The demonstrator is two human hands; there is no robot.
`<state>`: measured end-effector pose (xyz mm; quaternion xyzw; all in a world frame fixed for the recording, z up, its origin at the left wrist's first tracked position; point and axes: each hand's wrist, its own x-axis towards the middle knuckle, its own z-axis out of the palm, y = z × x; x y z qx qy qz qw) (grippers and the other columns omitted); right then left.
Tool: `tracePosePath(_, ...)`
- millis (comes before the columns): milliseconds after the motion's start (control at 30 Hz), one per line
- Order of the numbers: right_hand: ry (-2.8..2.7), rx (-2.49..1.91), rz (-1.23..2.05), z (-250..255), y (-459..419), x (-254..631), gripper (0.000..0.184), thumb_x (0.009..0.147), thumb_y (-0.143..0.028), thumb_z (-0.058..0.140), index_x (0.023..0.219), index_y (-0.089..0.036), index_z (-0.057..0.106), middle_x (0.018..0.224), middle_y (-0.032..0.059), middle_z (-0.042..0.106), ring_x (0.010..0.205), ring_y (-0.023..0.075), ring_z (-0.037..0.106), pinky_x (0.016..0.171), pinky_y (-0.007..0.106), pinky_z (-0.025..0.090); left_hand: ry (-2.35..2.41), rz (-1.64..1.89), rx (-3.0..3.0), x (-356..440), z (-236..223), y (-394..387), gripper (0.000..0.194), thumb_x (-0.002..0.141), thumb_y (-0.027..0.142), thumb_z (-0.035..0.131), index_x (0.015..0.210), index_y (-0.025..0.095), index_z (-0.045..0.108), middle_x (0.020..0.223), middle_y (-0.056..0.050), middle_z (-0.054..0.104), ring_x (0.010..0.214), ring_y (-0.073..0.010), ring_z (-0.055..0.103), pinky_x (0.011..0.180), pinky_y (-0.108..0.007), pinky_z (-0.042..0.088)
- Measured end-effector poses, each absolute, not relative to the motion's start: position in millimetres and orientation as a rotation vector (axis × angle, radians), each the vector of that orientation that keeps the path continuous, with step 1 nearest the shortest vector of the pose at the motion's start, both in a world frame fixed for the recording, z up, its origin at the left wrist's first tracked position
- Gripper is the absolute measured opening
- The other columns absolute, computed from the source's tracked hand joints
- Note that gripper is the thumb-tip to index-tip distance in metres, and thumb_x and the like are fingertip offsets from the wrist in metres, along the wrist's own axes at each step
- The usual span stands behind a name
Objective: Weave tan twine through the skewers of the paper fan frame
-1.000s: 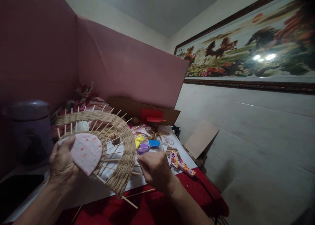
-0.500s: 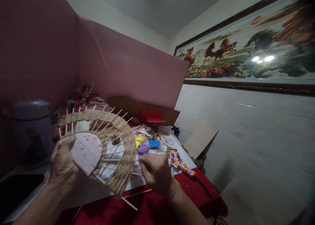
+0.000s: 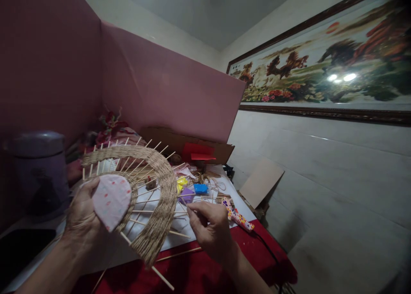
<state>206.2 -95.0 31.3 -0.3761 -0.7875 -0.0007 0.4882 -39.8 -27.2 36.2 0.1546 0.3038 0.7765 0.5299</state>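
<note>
My left hand (image 3: pixel 84 210) grips a round, half-woven fan-like piece by its middle, which is covered with pale pink, red-spotted cloth (image 3: pixel 113 199). Thin wooden sticks (image 3: pixel 148 201) spread out from that middle like spokes. A wide band of twisted tan cord (image 3: pixel 165 187) is woven through them, short of a full ring. On the right side, my right hand (image 3: pixel 210 227) is closed in a pinch at the tip of one stick. Its fingers partly hide the exact hold.
A floral-patterned glue gun (image 3: pixel 237 214) with a black cable lies right of my hand on the red cloth (image 3: pixel 266 251). Behind are blue (image 3: pixel 201 188), purple and yellow packets and loose cords. At left stand a lilac container (image 3: pixel 40 174) and a dark flat object (image 3: pixel 27 253).
The woven piece has turned slightly clockwise, its lower end swinging left and its upper end right. My right hand has shifted a little to the right.
</note>
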Motion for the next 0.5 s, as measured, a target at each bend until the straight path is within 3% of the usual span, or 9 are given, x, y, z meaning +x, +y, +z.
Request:
tracePosePath(300, -2.007, -0.913, -0.064, 31.5, -96.0, 206.9, 0.015, 0.077, -0.012, 0.05, 0.077, -0.017, 0.064, 0.059, 0.001, 0.06, 0.053, 0.0111, 0.052, 0.053, 0.023, 0.035, 0.787, 1.817, 0.375, -40.0, 38.6, -29.9, 0.018, 0.076, 0.017, 0.046, 0.078, 0.012, 0.063, 0.061, -0.005, 0.069, 0.048, -0.0199, 0.063, 0.042, -0.033, 0.054)
tracePosePath(500, -2.033, -0.918, -0.105, 30.4, -96.1, 206.4, 0.015, 0.079, -0.013, 0.049, 0.073, -0.017, 0.063, 0.056, 0.0006, 0.057, 0.05, 0.0106, 0.049, 0.052, 0.023, 0.033, 0.797, 1.832, 0.319, -39.3, 39.6, -28.2, 0.016, 0.074, 0.015, 0.048, 0.076, 0.012, 0.063, 0.063, -0.002, 0.068, 0.049, -0.0162, 0.062, 0.045, -0.03, 0.055)
